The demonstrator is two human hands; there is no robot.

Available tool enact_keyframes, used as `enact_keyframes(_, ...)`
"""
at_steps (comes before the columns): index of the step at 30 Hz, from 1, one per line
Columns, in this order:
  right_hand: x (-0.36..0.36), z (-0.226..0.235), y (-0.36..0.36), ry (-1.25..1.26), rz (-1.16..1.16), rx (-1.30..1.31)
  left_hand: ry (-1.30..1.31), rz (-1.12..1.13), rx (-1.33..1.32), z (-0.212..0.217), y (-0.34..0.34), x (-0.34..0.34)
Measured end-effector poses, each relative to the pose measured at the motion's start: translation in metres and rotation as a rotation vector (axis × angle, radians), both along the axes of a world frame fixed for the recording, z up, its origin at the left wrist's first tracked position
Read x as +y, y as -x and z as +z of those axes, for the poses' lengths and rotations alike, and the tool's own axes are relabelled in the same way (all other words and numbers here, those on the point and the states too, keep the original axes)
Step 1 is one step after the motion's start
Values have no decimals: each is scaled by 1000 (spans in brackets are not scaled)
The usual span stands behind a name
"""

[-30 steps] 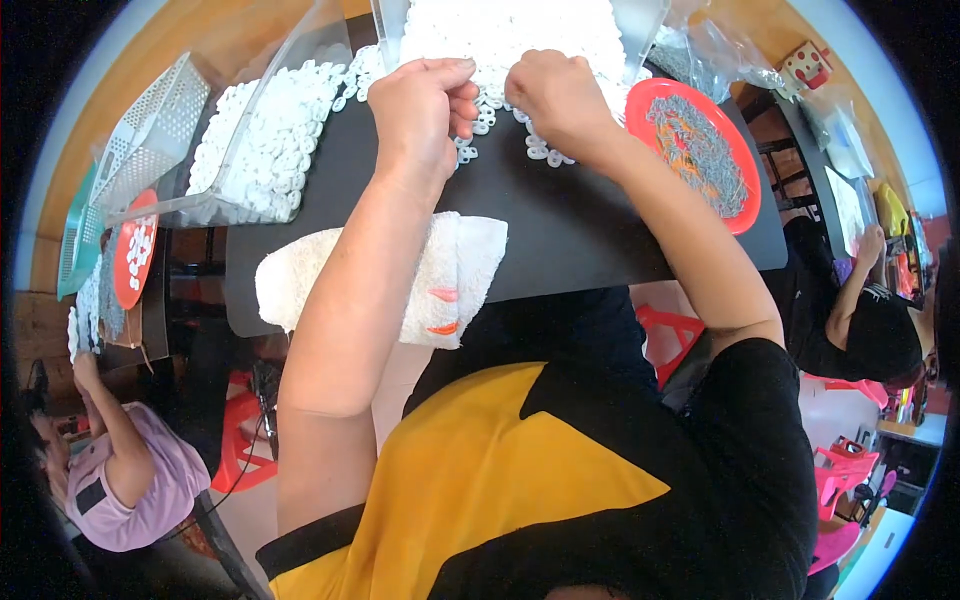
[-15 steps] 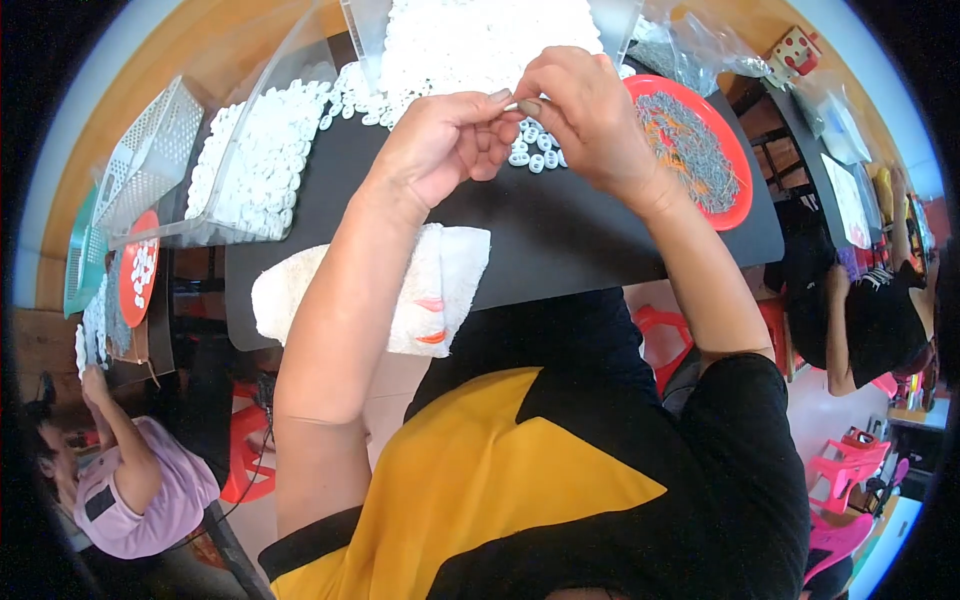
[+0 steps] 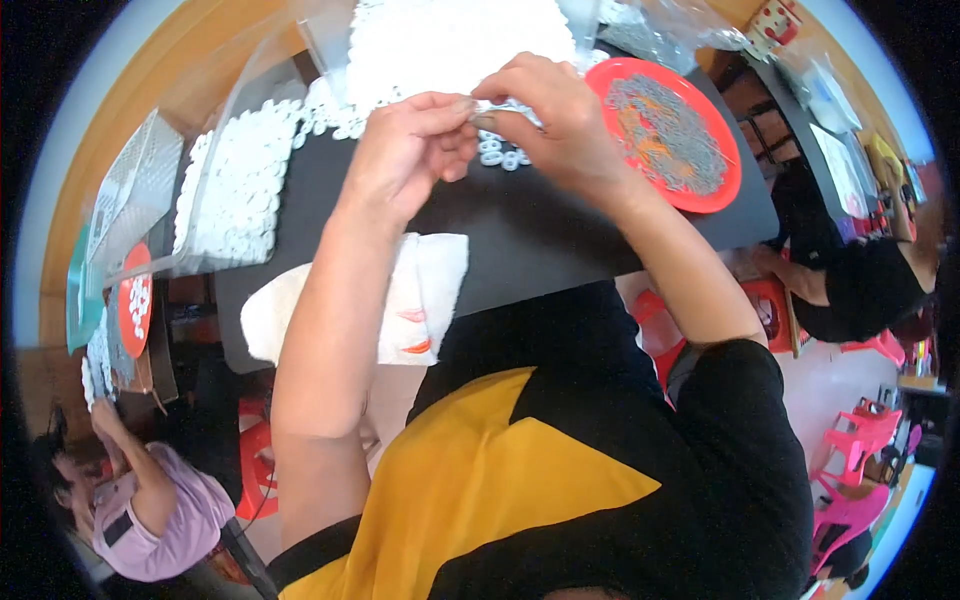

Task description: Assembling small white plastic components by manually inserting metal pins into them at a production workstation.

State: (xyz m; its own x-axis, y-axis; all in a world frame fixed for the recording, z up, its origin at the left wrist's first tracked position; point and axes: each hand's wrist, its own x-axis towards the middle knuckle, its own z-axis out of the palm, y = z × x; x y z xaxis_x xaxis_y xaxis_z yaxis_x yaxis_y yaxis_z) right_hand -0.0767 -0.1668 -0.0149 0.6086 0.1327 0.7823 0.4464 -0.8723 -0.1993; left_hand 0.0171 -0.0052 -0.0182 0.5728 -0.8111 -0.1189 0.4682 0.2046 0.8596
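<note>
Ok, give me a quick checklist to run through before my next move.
1. Both hands meeting: ok, left hand and right hand come together at the fingertips.
2. Small piece gripped well: cannot tell, it is blurred and mostly hidden.
3. Red plate uncovered: ok, grey and orange bits show beside the right forearm.
4. Loose white pieces gathered up: not ok, several lie strewn on the dark table.
5. Cloth fully on the table: not ok, it hangs past the edge.
</note>
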Motion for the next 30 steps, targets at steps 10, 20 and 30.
enact_keyframes(10, 4, -10, 1, -116, 33, 4, -38, -32, -152, 4, -1, 4)
enact_keyframes(20, 1, -12, 3, -160, 24, 17, -37, -2, -85, 4, 3, 2)
enact_keyframes(30, -21, 120, 51, 68, 1529, 795, -6, 173, -55, 2, -12, 4)
